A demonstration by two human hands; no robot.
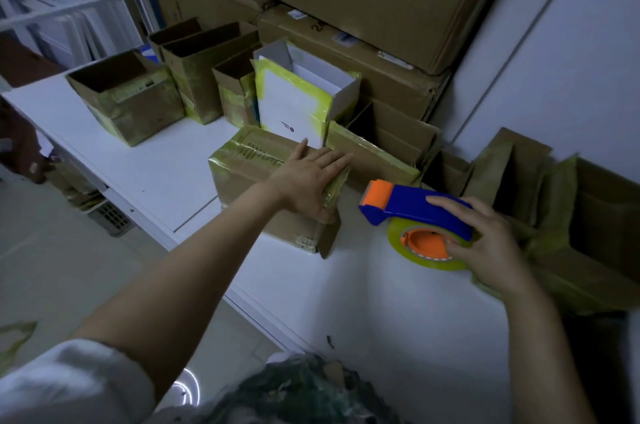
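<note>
While the left hand (313, 177) lies flat, fingers straight, on a taped box (273, 188) on the white table (166, 167), the right hand (485, 243) grips a blue tape dispenser (415, 207) just beside it.

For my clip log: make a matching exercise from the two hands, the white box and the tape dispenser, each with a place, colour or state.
1 left hand
2 right hand
3 white box
4 tape dispenser

A open-topped, yellow tape on edges
B blue and orange
C lies flat on the taped carton
D grips the tape dispenser

Pairs: 1-C, 2-D, 3-A, 4-B
</note>
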